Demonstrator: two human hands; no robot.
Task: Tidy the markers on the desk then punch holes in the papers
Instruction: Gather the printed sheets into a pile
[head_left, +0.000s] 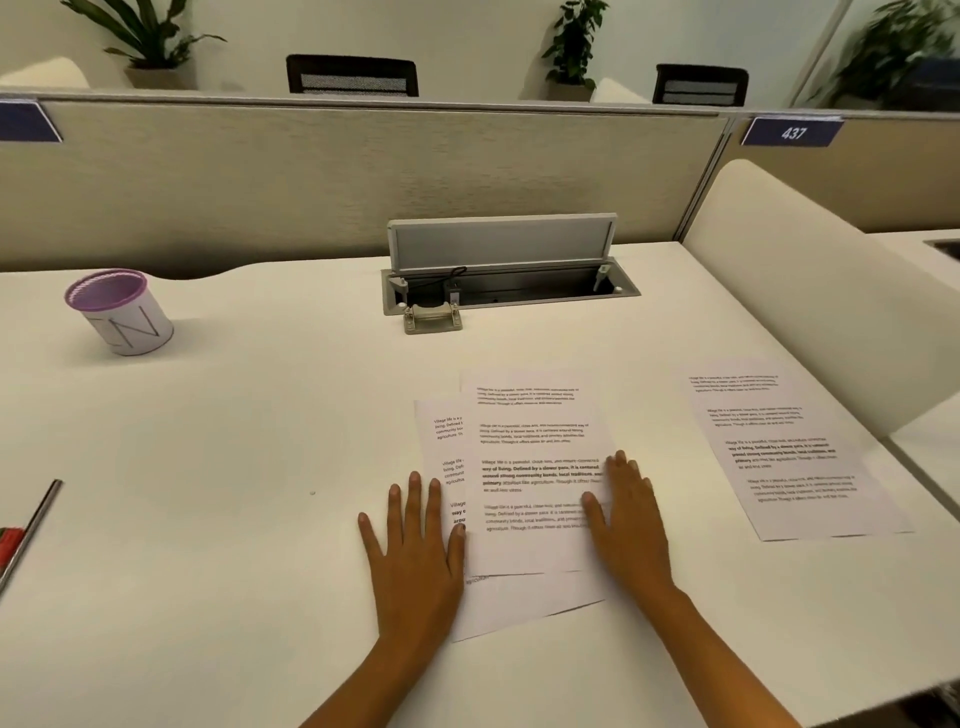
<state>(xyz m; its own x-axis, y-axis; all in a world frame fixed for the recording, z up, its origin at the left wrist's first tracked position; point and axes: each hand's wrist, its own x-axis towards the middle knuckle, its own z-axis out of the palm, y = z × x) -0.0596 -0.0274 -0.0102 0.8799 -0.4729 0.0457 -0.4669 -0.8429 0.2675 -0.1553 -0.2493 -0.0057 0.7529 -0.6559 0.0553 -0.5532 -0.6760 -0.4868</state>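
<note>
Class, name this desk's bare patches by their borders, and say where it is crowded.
Largest bare patch: the desk between the purple pen cup, the left hand and the cable hatch. A narrower strip runs between the overlapping papers and the single sheet on the right. Crowded: centre front, where the left and right hand rest on the papers.

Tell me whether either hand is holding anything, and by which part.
Nothing is gripped. The left hand lies flat on the left edge of the overlapping papers, the right hand flat on their right side.
</note>
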